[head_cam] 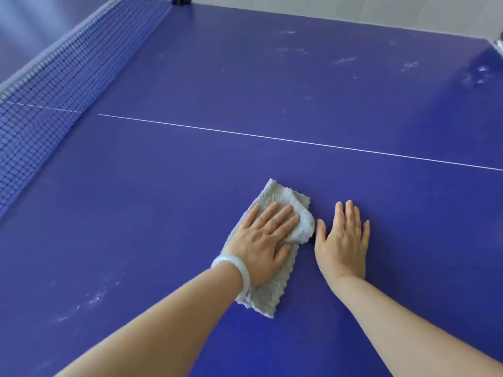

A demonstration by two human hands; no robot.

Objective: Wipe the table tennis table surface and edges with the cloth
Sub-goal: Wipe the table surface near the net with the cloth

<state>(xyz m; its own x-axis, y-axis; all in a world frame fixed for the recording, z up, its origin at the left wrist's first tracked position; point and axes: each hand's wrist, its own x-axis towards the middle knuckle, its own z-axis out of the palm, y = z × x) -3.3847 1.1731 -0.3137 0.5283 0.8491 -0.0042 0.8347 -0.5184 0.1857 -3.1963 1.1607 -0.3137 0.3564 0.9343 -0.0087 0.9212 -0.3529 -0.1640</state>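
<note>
A grey fluffy cloth (283, 198) lies folded on the blue table tennis table (190, 186), on the near side of the white centre line. My left hand (262, 240) presses flat on top of the cloth with straight fingers; a white bangle sits on that wrist. My right hand (343, 240) lies flat on the bare table just right of the cloth, its thumb close to the cloth's folded edge. White dusty smudges mark the surface at the far right (408, 65) and at the near left (95, 297).
The blue net (54, 85) runs along the left side up to its post (181, 0) at the far end. The table's far edge (353, 23) meets a pale floor. A white centre line (299, 142) crosses the surface.
</note>
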